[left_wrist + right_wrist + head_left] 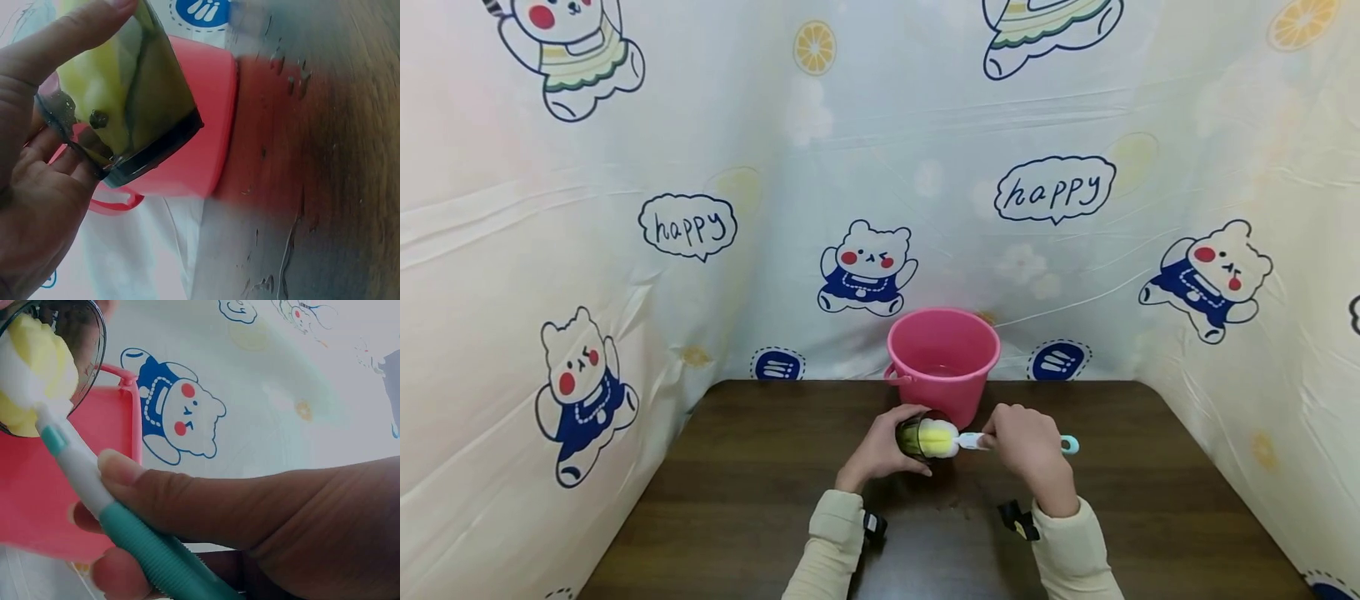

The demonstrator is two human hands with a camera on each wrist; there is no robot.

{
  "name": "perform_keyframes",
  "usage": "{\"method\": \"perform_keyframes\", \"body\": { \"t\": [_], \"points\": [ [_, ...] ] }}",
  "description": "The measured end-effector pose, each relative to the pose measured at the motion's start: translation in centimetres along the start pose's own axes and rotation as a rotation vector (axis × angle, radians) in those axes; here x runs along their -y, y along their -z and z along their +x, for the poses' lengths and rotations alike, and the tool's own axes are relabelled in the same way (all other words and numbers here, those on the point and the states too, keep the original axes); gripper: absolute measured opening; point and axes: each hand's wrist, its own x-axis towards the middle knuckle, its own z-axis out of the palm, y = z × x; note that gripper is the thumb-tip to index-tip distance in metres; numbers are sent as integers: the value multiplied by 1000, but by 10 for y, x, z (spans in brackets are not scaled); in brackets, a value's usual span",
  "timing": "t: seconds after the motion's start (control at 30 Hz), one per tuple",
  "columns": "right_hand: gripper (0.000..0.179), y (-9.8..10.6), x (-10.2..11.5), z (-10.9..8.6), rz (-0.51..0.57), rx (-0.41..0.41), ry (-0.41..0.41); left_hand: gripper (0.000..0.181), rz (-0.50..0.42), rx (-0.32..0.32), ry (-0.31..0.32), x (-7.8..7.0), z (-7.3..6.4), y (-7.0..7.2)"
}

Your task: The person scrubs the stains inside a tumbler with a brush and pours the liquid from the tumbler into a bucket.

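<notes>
My left hand grips a dark, see-through glass, tipped on its side with the mouth toward the right hand. Inside the mouth sits the yellow and white sponge head of a bottle brush. The right hand holds that brush by its white and teal handle, thumb laid along it and fingers curled beneath. A light blue loop at the handle's end sticks out past the right hand. Through the glass wall the yellow sponge shows in the left wrist view.
Just behind the hands stands a pink bucket with its handle hanging at the left side. Water drops and streaks lie on the dark wooden table. A printed curtain encloses the table's back and sides.
</notes>
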Motion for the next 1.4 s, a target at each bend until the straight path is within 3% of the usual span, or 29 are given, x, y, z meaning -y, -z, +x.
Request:
{"method": "perform_keyframes", "body": {
  "t": [0.17, 0.4, 0.53, 0.67, 0.9, 1.13, 1.4],
  "points": [
    [12, 2, 4, -3, -27, -50, 35, 89, -16, -7, 14, -1, 0, -1],
    [10, 6, 8, -8, 5, -45, 77, 90, -22, 7, 12, 0, 0, -2],
    [22, 5, 7, -9, 5, -34, 62, 90, -13, 25, 18, 1, 0, -2],
    [23, 4, 7, -7, -15, -6, 18, 89, -11, 25, 26, 2, 1, -1],
    [11, 4, 8, -9, 15, 64, 22, 90, 6, 36, 9, 4, 1, 0],
    [8, 7, 2, -7, 103, 41, 21, 91, -19, 21, 15, 4, 2, 1],
    [9, 1, 1, -3, 57, 11, -6, 89, -21, 7, 24, 3, 1, 2]
  ]
}}
